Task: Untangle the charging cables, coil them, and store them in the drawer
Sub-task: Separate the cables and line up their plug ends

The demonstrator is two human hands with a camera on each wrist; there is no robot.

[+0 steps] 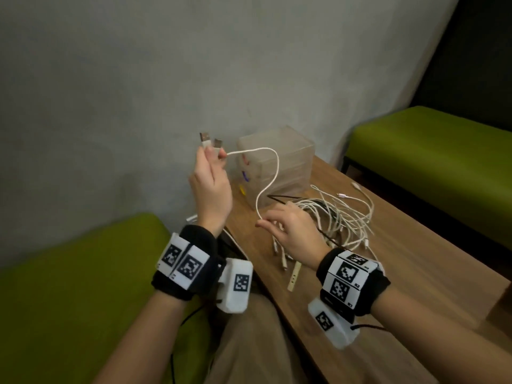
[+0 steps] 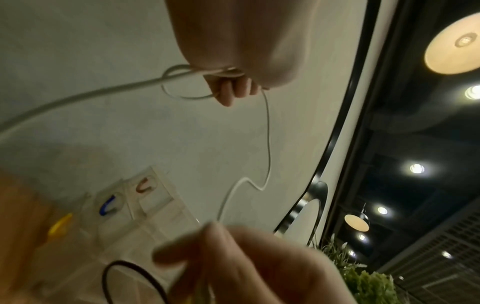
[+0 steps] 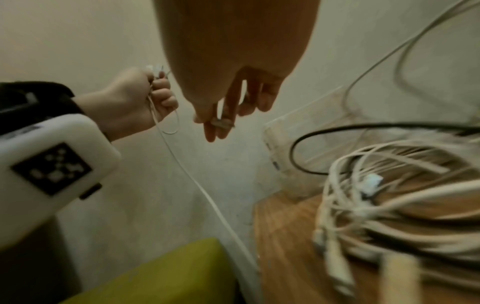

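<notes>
My left hand (image 1: 212, 156) is raised in front of the wall and pinches two USB plugs (image 1: 210, 141) of white cable, their metal ends pointing up. One white cable (image 1: 277, 164) arcs from that hand over to the right and drops to my right hand (image 1: 264, 223), whose thumb and fingers pinch it just above the table. The left wrist view shows the left fingers (image 2: 231, 90) curled round the cable (image 2: 269, 144). A tangle of white cables (image 1: 343, 217) with a black cable (image 3: 298, 152) through it lies behind the right hand. The clear drawer unit (image 1: 288, 162) stands shut.
The wooden table (image 1: 415, 273) runs from the wall to the lower right. Green benches sit at the left (image 1: 69, 286) and at the far right (image 1: 429, 151). A beige strap (image 1: 294, 275) and loose plug ends lie near my right wrist. The grey wall (image 1: 138, 79) is close behind.
</notes>
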